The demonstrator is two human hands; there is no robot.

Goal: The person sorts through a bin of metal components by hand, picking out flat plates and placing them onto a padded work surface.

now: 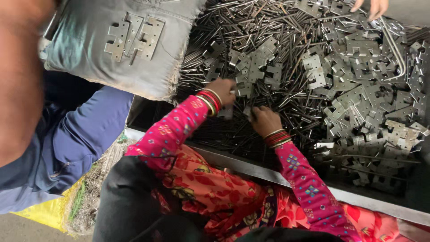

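Hinge plates (354, 96) and thin steel pins (251, 22) lie heaped under and beyond my grip. My left hand (222, 91) is curled together on the heap. My right hand (264, 121) rests just beside it, and I cannot tell whether its grip is closed.

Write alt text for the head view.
A person in pink sleeves and bangles has both hands in a heap of flat metal hinge plates and thin rods. A grey cushion at upper left carries more plates; another hand shows top right.

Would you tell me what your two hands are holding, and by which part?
Left hand seems to pinch a grey plate by its top edge; the right hand: cannot be told.
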